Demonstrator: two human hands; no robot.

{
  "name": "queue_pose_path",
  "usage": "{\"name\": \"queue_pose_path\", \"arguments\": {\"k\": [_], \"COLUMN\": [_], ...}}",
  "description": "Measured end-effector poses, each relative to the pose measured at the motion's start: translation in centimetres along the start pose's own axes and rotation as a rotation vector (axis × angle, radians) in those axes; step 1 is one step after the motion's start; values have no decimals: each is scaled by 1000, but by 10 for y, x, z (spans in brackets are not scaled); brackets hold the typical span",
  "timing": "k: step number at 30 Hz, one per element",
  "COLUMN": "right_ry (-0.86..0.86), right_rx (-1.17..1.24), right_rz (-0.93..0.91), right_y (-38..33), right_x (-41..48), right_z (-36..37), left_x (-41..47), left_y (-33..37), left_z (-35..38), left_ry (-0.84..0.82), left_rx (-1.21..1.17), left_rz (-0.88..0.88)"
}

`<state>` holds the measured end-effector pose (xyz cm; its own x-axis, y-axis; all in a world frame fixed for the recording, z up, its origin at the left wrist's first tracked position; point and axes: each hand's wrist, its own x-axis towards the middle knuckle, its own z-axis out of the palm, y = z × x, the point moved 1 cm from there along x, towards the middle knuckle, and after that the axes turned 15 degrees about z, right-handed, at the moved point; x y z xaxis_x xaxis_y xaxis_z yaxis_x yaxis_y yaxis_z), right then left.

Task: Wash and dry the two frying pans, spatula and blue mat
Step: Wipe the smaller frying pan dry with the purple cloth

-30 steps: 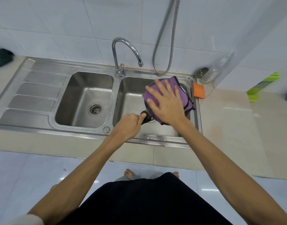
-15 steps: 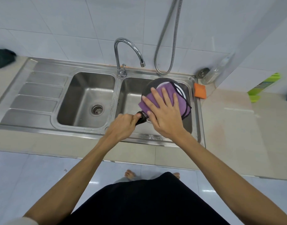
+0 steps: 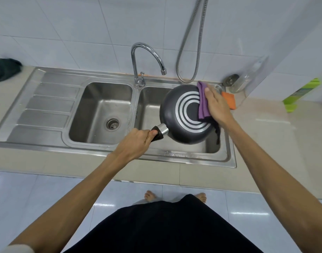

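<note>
The pale, glossy surface (image 3: 266,139) is carrying a stainless-steel double sink (image 3: 174,158) with a ribbed draining board on its left side. A frying pan (image 3: 176,128) is hanging over the right basin, tilted with its underside facing up: dark, round and smooth, with silver concentric rings on its base.

The left hand (image 3: 134,141) is closing tightly around the pan's black handle (image 3: 157,134), just below the metal collar, with all its fingers curled around it. The right hand (image 3: 217,106) is clamping a folded purple cloth (image 3: 203,105) against the pan's far-right edge. Its thumb is lying flat on the cloth, while its fingers are passing out of sight behind the rim. The cloth is soft, and a dark trim is dangling below the pan.

A curved chrome faucet (image 3: 138,52) is rising between the basins, and a ribbed metal hose (image 3: 198,42) is looping down the tiled wall beside it. An orange sponge (image 3: 229,102) is sitting on the sink's right rim, just beyond the right hand. A dark crumpled cloth (image 3: 5,69) is lying at the far-left edge. A round perforated strainer (image 3: 112,123) is sitting in the left basin.
</note>
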<state>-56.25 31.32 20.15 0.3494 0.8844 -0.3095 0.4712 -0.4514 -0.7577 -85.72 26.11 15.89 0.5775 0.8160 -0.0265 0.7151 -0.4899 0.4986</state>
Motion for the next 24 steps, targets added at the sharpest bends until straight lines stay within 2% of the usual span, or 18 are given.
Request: {"name": "queue_pose_path", "arguments": {"k": [2, 4, 7, 10, 14, 17, 19, 22, 24], "right_ry": [-21, 36, 173, 245, 139, 127, 148, 75, 60], "right_rx": [-106, -261, -383, -622, -839, -857, -799, -639, -591], "right_rz": [12, -71, -291, -544, -856, -797, -620, -365, -351], "right_y": [-18, -31, -45, -51, -31, -31, -42, -44, -33], "right_x": [9, 13, 13, 4, -14, -4, 15, 43, 48], "right_z": [-3, -1, 12, 41, 73, 70, 59, 30, 19], "left_x": [1, 6, 11, 18, 28, 33, 36, 39, 41], "left_y": [-1, 4, 9, 10, 15, 14, 16, 15, 13], "left_z": [-1, -8, -18, -21, -21, -19, -18, -13, -11], "left_ry": [7, 16, 26, 6, -19, -51, -50, -21, 1], "left_rx": [41, 107, 188, 265, 375, 382, 347, 222, 137], "left_rz": [35, 67, 66, 49, 66, 80, 80, 37, 10]}}
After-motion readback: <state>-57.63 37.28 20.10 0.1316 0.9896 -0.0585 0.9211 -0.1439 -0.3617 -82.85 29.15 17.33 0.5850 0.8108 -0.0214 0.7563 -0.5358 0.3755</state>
